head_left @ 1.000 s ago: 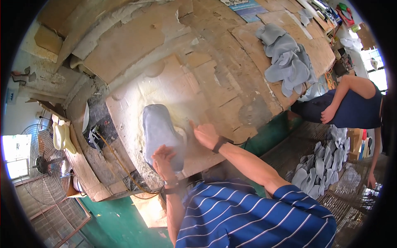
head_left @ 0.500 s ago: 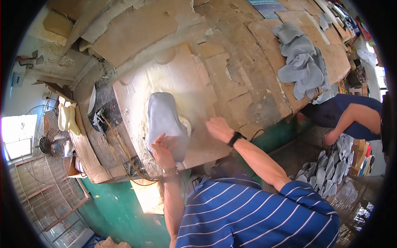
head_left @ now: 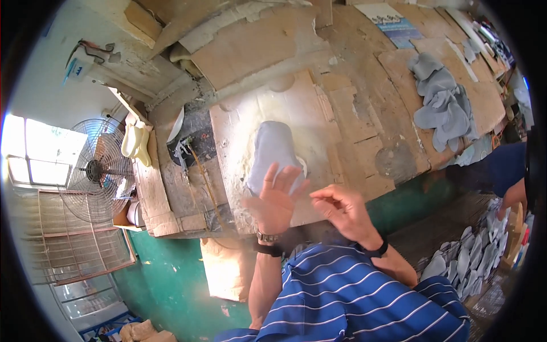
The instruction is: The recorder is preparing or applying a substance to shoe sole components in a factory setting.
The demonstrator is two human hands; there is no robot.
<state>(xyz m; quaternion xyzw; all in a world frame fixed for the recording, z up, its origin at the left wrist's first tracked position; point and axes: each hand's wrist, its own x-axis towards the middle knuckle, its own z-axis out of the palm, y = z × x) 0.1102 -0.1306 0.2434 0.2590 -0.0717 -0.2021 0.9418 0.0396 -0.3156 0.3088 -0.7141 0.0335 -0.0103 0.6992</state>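
One grey pad (head_left: pixel 272 142): lies flat on the pale board (head_left: pixel 319 145), near end partly hidden; one piece or several stacked, I cannot tell.
Left hand (head_left: pixel 274 200): open wide, fingers spread across the pad's near end, no grip to see; touching or just above it, I cannot tell.
Right hand (head_left: pixel 343 214): just beside the left, fingers half bent, thumb near them; nothing shows in it, though something small could be hidden.
Pad's feel: probably light, soft and bendy, hard to break; the powder (head_left: pixel 247 157) around it may make it slippery.
Pad's edges: likely best held along both long sides with flat fingers, against folding.
Grey pile (head_left: pixel 444 108): similar pieces, overlapping loosely, well apart from both hands.
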